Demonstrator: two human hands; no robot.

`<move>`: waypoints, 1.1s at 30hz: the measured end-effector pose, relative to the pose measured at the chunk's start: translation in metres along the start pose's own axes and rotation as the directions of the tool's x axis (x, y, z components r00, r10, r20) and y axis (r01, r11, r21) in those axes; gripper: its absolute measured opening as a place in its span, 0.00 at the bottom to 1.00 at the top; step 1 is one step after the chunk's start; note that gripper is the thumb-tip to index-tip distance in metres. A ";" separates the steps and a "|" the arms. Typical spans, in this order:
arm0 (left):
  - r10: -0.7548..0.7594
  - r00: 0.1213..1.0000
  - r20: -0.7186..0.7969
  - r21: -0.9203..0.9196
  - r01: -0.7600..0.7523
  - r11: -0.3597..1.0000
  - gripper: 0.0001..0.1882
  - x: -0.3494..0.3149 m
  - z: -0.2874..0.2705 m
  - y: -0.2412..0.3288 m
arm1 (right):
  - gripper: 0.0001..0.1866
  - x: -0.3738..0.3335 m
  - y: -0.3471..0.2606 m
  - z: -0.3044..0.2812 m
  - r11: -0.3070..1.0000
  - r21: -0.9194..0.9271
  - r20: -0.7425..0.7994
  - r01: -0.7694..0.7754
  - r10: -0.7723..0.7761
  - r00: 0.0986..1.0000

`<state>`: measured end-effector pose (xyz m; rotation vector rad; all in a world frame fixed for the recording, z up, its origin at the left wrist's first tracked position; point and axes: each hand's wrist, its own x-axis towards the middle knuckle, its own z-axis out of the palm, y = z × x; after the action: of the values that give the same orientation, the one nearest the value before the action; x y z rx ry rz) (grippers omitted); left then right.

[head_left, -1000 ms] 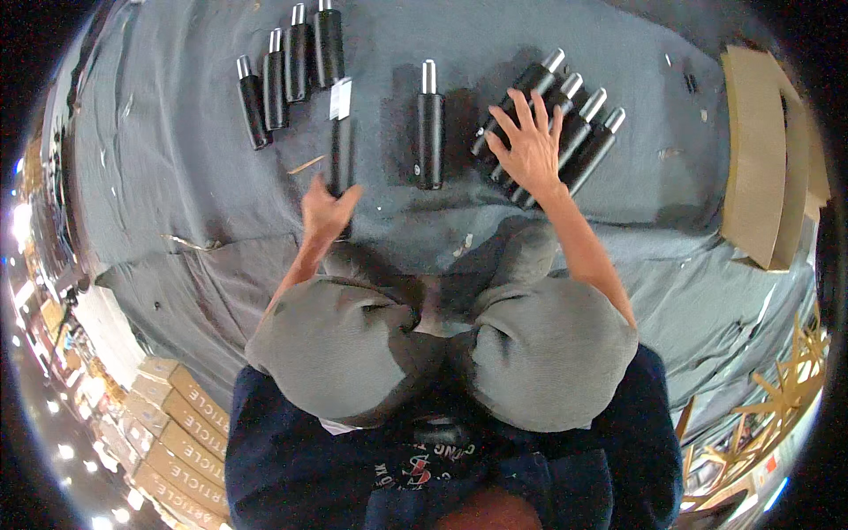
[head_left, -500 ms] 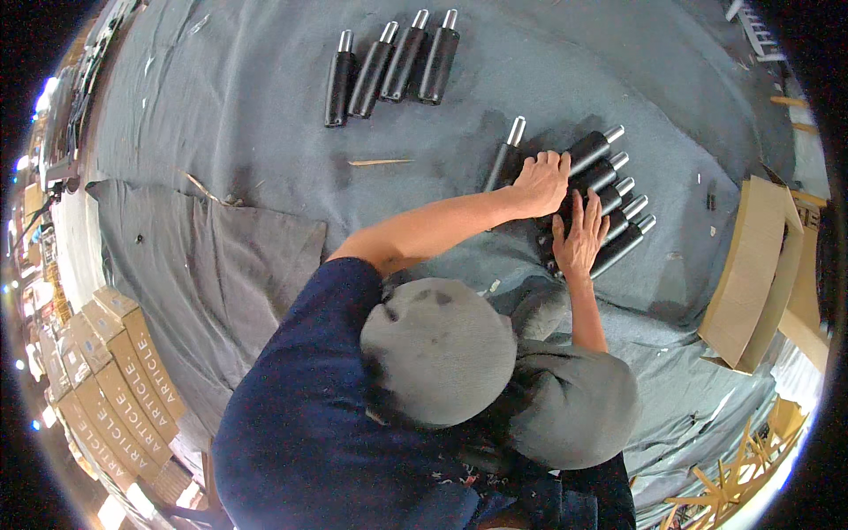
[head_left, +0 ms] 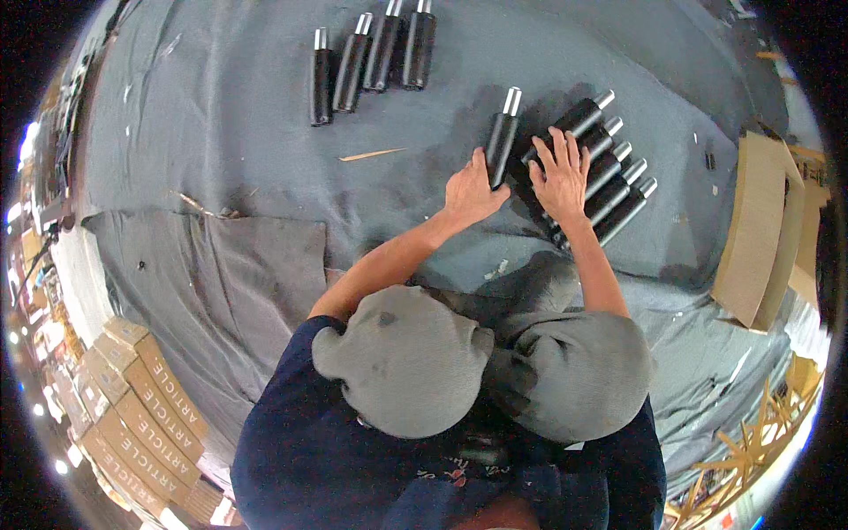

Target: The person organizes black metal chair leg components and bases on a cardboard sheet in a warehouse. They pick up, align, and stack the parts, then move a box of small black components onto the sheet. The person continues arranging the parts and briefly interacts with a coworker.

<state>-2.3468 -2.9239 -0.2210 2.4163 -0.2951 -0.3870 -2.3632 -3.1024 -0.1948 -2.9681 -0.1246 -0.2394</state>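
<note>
Several black gas lift cylinders with silver rods lie on a grey cloth. My left hand (head_left: pixel 474 190) is closed round the lower end of a single gas cylinder (head_left: pixel 503 140), thumb on one side and fingers on the other. To its right, my right hand (head_left: pixel 563 181) rests with fingers spread on a slanted row of gas cylinders (head_left: pixel 622 200), partly covering them. Their silver rods point up and to the right. Farther off at the upper left, another group of gas cylinders (head_left: pixel 352 75) lies side by side, roughly upright in the view.
The grey cloth (head_left: pixel 230 115) has a darker piece (head_left: pixel 212 274) over it at left. A wood sliver (head_left: pixel 371 155) lies between the groups. An opened cardboard box (head_left: pixel 755 234) stands at right, stacked cartons (head_left: pixel 146 415) at lower left, wooden strips (head_left: pixel 751 450) at lower right.
My left hand has moved from the slanted row leftward to the single cylinder and closed on its lower end. My right hand has shifted toward the row's upper left. The view has shifted too.
</note>
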 end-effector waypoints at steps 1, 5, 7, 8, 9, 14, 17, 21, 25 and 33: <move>0.045 0.999 -0.023 0.005 -0.045 0.999 0.38 0.006 -0.004 -0.003 | 0.20 -0.001 0.001 0.000 1.000 0.016 -0.005 0.003 -0.003 1.000; 0.116 0.986 -0.123 0.115 -0.102 0.988 0.35 0.061 -0.030 -0.019 | 0.21 -0.003 -0.006 0.005 1.000 0.014 0.007 0.015 -0.015 1.000; 0.095 0.972 -0.217 0.161 -0.061 0.985 0.35 0.086 -0.047 -0.033 | 0.21 0.000 -0.014 0.010 1.000 0.028 -0.018 0.013 -0.012 1.000; 0.080 0.962 -0.263 0.161 -0.038 0.986 0.33 0.094 -0.054 -0.033 | 0.21 -0.004 -0.016 0.006 0.999 0.034 -0.001 -0.004 0.004 1.000; 0.065 0.949 -0.308 0.162 -0.015 0.987 0.31 0.099 -0.060 -0.033 | 0.22 -0.003 -0.016 0.007 1.000 0.027 -0.005 0.001 -0.001 1.000; 0.199 0.845 -0.496 0.361 -0.008 0.932 0.21 0.078 -0.122 -0.048 | 0.22 -0.006 -0.003 0.003 1.000 0.008 -0.021 -0.011 0.011 1.000; 0.120 0.849 -0.515 0.505 0.187 0.843 0.23 0.065 -0.158 -0.114 | 0.22 -0.003 -0.005 0.004 1.000 0.027 -0.030 0.001 0.000 1.000; 0.019 0.901 -0.433 0.288 0.119 0.950 0.25 0.071 -0.168 -0.168 | 0.22 -0.002 -0.006 0.007 0.999 0.044 -0.035 0.008 -0.007 0.999; -0.034 0.833 -0.553 0.370 0.282 0.885 0.26 0.096 -0.156 -0.143 | 0.21 -0.002 -0.004 0.009 0.999 0.042 -0.035 0.000 0.002 0.999; 0.054 0.948 -0.313 0.445 0.096 0.891 0.32 0.160 -0.115 -0.068 | 0.21 0.000 -0.009 0.008 0.997 0.068 -0.047 -0.033 0.037 0.998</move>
<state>-2.1500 -2.8552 -0.2123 2.8930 -0.2324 0.0854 -2.3630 -3.0926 -0.2009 -2.8924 -0.0732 -0.2963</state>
